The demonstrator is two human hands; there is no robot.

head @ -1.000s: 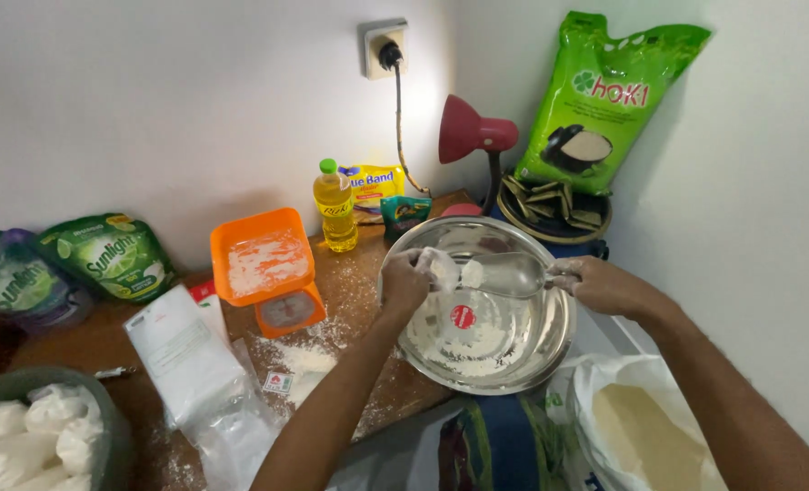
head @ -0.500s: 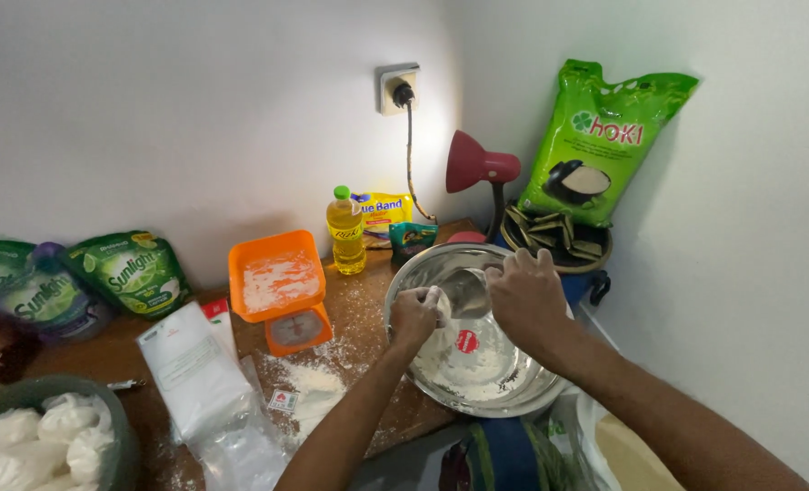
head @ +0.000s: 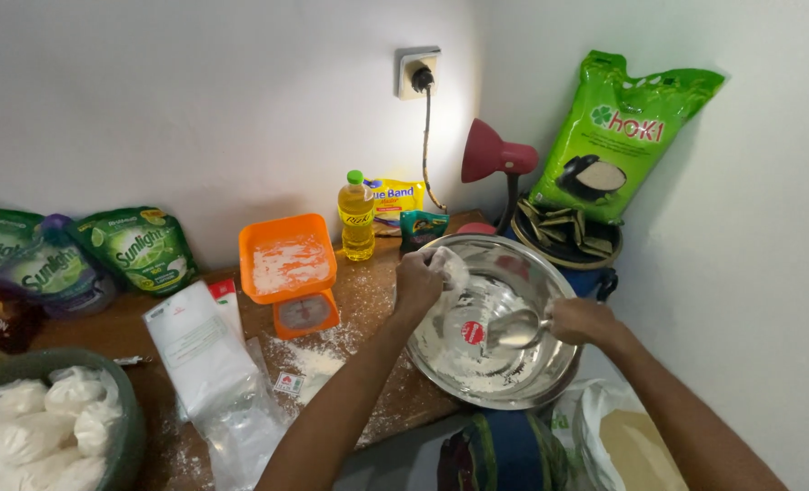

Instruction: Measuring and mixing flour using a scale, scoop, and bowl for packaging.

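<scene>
A large steel bowl (head: 550, 373) dusted with white flour sits at the right end of the wooden counter. My left hand (head: 418, 280) is over the bowl's left rim, closed on a small plastic bag (head: 450, 270) of white powder. My right hand (head: 582, 320) is at the bowl's right side, gripping a metal spoon (head: 516, 331) whose scoop points into the bowl. A round red sticker (head: 473, 332) shows on the bowl's inside.
An orange kitchen scale (head: 291, 273) stands left of the bowl, with spilled flour (head: 318, 359) and plastic bags (head: 209, 364) in front. A yellow oil bottle (head: 356, 218), red lamp (head: 500, 164), green rice sack (head: 618, 127), green pouches (head: 136, 250) and a tub of white bags (head: 41, 423) stand around.
My right hand has moved from over the bowl's middle to its right side and now holds the spoon. The left hand stays at the left rim with the bag.
</scene>
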